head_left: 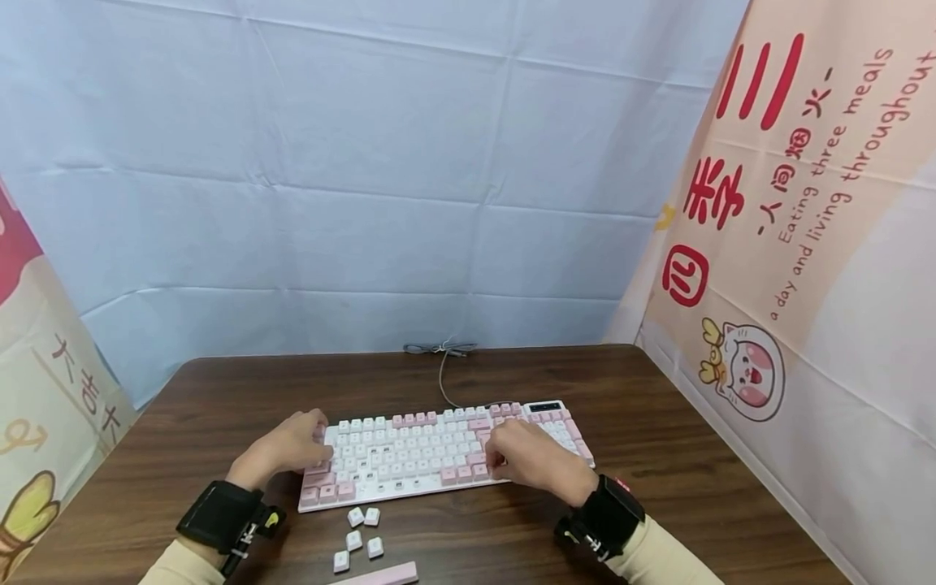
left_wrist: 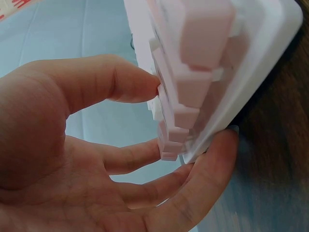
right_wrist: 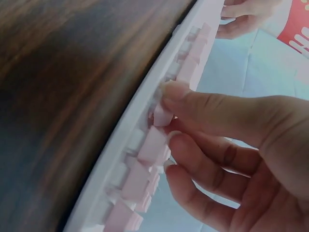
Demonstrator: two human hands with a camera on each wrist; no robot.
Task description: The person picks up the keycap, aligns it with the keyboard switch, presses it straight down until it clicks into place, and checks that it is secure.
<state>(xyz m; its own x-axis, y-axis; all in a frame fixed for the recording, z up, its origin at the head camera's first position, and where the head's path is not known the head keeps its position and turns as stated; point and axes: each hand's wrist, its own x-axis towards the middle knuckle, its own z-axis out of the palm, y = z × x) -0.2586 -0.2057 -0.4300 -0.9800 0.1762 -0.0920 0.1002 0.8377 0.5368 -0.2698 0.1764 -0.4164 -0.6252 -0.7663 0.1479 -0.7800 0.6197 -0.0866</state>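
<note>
A white and pink keyboard lies on the brown table. My left hand grips its left end. The left wrist view shows the thumb against the pink keys and another finger at the edge of the white base. Over the front row, right of the middle, my right hand pinches a pink keycap between thumb and forefinger. That keycap sits in line with the row; whether it is still seated is unclear. Bare switches show in several spots on the left half.
Several loose white keycaps lie in front of the keyboard, with a long pink keycap nearer the front. A bundled cable lies at the table's back edge. Cloth hangings stand behind and beside the table.
</note>
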